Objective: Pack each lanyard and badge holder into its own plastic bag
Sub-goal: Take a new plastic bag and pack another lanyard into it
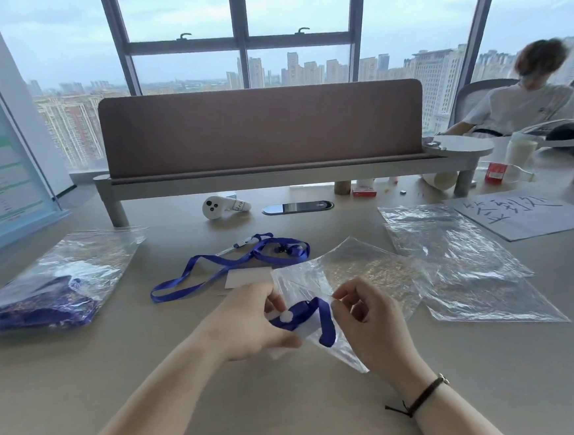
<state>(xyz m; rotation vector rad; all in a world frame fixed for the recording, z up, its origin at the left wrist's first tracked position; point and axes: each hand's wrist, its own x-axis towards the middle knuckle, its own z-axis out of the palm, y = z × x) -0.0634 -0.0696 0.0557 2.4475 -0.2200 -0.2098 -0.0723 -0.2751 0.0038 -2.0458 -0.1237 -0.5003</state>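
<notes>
Your left hand (pixel 252 319) is gripping a folded blue lanyard (pixel 307 315) with a white badge holder (pixel 306 332) against it, fingers curled round the bundle at the mouth of a clear plastic bag (pixel 355 273). Your right hand (pixel 365 317) is pinching the edge of that bag's opening between thumb and fingertips, holding it lifted while the rest of the bag is lying on the table (pixel 259 408); part of the lanyard loop is already sitting inside the film. Beyond your hands a second blue lanyard (pixel 227 263) is lying loose on the table, touching a white card (pixel 245 277). To your left a filled bag (pixel 54 287) is holding blue lanyards. To your right flat empty bags (pixel 460 258) are lying overlapped beside a sheet of handwritten paper (pixel 522 214).
</notes>
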